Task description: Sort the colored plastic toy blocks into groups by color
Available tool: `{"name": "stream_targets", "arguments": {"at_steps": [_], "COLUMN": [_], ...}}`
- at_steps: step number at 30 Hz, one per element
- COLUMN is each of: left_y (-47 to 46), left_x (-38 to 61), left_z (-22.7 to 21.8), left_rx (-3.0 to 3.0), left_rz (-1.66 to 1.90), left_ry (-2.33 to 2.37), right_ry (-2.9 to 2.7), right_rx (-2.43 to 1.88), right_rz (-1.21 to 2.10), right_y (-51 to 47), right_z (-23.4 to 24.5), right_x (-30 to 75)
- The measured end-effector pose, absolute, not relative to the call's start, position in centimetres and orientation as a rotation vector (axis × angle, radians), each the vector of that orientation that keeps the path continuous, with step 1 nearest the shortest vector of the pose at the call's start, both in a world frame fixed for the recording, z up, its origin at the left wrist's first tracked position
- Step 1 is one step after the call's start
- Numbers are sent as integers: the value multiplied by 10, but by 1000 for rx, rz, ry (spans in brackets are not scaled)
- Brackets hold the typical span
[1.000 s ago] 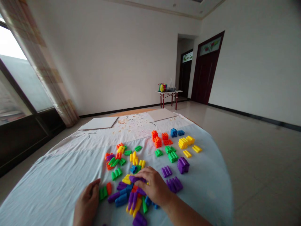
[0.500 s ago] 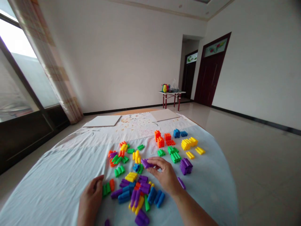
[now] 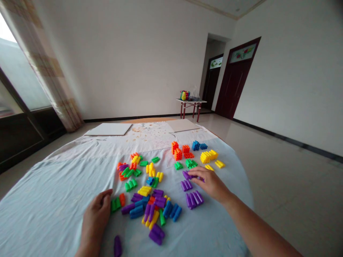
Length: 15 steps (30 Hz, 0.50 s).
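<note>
Far off, a clear plastic bag (image 3: pixel 195 93) and a yellow-and-red container (image 3: pixel 183 95) atop a small red-legged table (image 3: pixel 190 102) near a dark wooden door (image 3: pixel 232 85), contents too small to tell. Nearer, on a pale blue cloth (image 3: pixel 53 203), the right hand (image 3: pixel 211 184) with fingers pressed together, pinching a purple interlocking block (image 3: pixel 187 175) amid colour-sorted groups; the left hand (image 3: pixel 94 216) loosely curled, nothing visible in it, just beside a green block (image 3: pixel 115 204). Beyond, 2 white boards (image 3: pixel 108 129) lying at the cloth's far end, in a pale-walled room.
</note>
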State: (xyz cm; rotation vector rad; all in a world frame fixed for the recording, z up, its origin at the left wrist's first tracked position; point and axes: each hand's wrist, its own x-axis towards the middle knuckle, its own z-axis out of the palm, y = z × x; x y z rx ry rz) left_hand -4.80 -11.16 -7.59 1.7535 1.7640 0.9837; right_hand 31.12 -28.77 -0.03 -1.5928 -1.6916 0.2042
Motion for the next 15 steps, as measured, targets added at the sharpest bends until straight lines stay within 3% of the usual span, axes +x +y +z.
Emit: {"name": "stream_targets", "arguments": {"at_steps": [15], "left_y": [-115], "left_x": [-46], "left_z": [-74], "left_rx": [1759], "left_rz": [1049], "left_ry": [1727], "right_ry": [-2145], "right_rx": [-1874], "right_rz": [-15], "right_y": [-272], "right_z": [-18], "right_x": [305]}}
